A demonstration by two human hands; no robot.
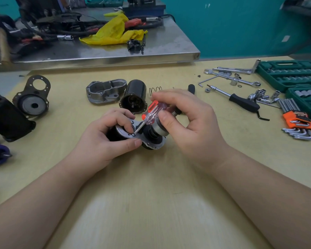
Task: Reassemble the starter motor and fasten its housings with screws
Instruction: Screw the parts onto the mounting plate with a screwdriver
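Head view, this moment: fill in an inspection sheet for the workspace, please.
Surface: pale wooden table; steel bench behind.
Job's things: motor assembly held on the table; screwdriver tip on a plate screw; grey housing, black can and spring lie apart.
Clutter: socket sets, hex keys, wrenches, ratchet.
Grips: left hand holds the assembly; right hand pinches the screwdriver handle.
Cables: black leads on the bench.
Surroundings: teal wall; yellow rag.
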